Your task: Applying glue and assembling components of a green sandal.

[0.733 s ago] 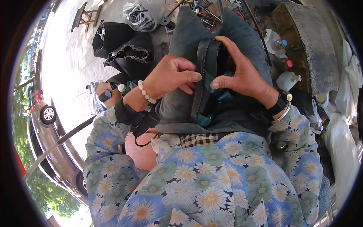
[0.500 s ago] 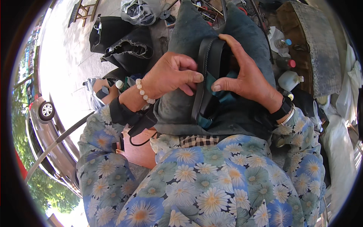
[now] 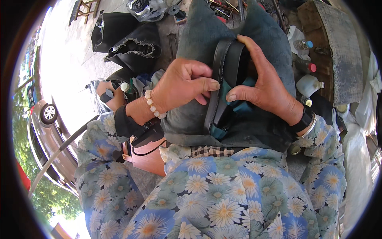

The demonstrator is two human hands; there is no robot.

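Observation:
A black sandal [image 3: 232,65] with teal straps and a pale line of stitching along its sole edge stands on its side over my lap, which a dark grey-green cloth [image 3: 195,44] covers. My right hand [image 3: 264,85] holds it from the right, fingers over the far end and thumb by the teal strap. Against the stitched edge, my left hand [image 3: 181,85] is closed in a pinch, thumb against curled fingers. Anything between those fingertips is hidden or too small to make out.
Left of my knees lie black boot-like pieces [image 3: 137,49] and a plastic bag [image 3: 147,10]. A spool [image 3: 176,12] and a tray of small parts [image 3: 221,11] sit beyond. At right are bottles [image 3: 309,85] beside a wooden box [image 3: 338,51]. A car [image 3: 53,135] is parked far left.
The view has shifted slightly. My left hand's fingers have curled a little closer at the sandal's edge; my right hand keeps its hold.

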